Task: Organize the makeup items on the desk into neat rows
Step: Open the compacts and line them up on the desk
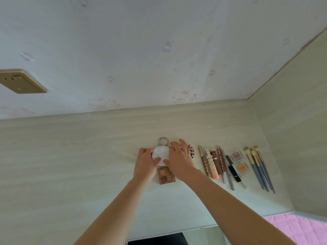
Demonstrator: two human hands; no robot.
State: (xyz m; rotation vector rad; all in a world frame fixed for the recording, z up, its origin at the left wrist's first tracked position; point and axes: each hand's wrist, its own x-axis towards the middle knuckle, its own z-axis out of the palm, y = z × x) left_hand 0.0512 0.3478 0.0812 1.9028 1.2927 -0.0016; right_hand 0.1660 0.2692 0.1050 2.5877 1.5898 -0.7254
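We grip the round white compact [160,155] with left hand [145,164] and right hand [179,160]; the four-pan blush palette [166,175] lies just nearer on the tabletop [70,165].

Both hands hold a round white compact [160,155] on the desk [70,165]: left hand [145,162] at its left edge, right hand [179,159] at its right. A brown palette [166,175] lies just below, and lip tubes [215,164] and brushes [259,167] sit in a row to the right.
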